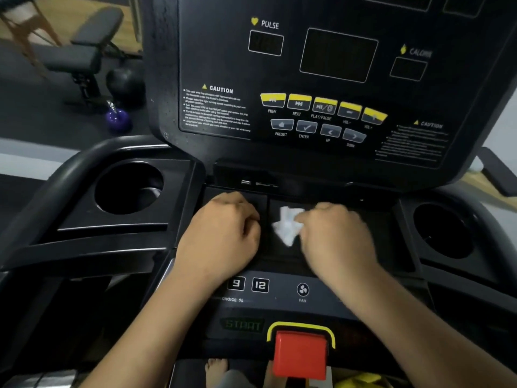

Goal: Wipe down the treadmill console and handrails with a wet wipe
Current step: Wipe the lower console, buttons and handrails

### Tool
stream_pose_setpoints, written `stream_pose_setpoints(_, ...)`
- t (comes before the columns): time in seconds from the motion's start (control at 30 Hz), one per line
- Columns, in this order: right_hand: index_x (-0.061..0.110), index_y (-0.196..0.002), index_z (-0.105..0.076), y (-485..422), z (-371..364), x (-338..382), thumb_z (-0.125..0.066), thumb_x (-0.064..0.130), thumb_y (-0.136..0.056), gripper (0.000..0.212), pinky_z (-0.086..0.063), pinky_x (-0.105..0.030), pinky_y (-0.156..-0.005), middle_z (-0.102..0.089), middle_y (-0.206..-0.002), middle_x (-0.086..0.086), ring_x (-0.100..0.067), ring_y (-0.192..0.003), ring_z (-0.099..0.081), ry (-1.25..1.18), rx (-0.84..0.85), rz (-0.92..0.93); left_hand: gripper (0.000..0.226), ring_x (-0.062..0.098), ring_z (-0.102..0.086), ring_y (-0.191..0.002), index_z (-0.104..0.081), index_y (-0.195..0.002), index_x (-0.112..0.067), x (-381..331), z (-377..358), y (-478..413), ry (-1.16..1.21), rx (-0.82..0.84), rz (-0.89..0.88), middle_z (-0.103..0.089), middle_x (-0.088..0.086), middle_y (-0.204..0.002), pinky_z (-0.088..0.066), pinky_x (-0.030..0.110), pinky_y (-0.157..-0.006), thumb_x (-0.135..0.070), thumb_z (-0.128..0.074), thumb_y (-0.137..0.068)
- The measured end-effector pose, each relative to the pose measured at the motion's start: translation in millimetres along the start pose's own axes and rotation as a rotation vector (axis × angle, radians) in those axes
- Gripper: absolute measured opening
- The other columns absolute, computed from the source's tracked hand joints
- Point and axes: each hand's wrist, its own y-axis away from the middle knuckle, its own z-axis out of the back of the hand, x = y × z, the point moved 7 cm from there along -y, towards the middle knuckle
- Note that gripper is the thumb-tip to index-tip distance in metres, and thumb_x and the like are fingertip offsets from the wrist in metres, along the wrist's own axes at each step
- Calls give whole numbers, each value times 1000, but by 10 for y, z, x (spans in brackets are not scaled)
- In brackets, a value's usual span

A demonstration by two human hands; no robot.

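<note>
Both hands rest on the treadmill console (218,51), the wet wipe (286,225) in the right.

The console's top is cut off and its right-hand caution text is blurred. Both the left cup holder (128,189) and the right cup holder (442,231) are dark inside, their contents unclear. The left hand (221,233) sits knuckles-up on the middle tray (282,259) with fingers curled under, and I cannot tell what it holds. The right hand (335,236) pinches the crumpled white wipe, which lies lengthwise on the tray between the hands, its narrow tip toward the person.
</note>
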Motion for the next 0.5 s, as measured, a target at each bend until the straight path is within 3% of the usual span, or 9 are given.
stream_pose_setpoints(0.1,20,-110,-72,-133,-27,335,-51,16,-91,29,-52,-33,-79,-59,-105,-6,-28,-94,-62,-339,1,112,47,17,-62,-82,-74,-79,-13,-4,-9,-2,19,9,-17,-66,-4,-83,-53,36,-69,-32,-32,-74)
stream_pose_setpoints(0.2,12,-100,-74,-217,-39,390,-50,15,-91,26,-49,-32,-92,-60,-115,-4,-20,-104,-59,-474,-38,180,47,16,-60,-78,-72,-75,-11,-12,-9,-3,15,13,-21,-64,-3,-81,-52,36,-64,-33,-31,-74)
stream_pose_setpoints(0.3,16,-110,-68,-178,-94,393,-47,17,-94,26,-50,-33,-90,-53,-122,5,-14,-108,-53,-426,-27,205,47,15,-61,-80,-74,-76,-14,-2,-6,0,27,-2,-9,-66,-5,-83,-53,37,-66,-34,-31,-75)
stream_pose_setpoints(0.5,15,-117,-61,-166,8,316,-47,20,-98,25,-48,-36,-88,-49,-118,-4,-25,-112,-49,-203,19,192,39,17,-64,-88,-76,-86,-13,6,-6,26,-5,-2,-19,-69,-5,-89,-55,39,-74,-26,-40,-75)
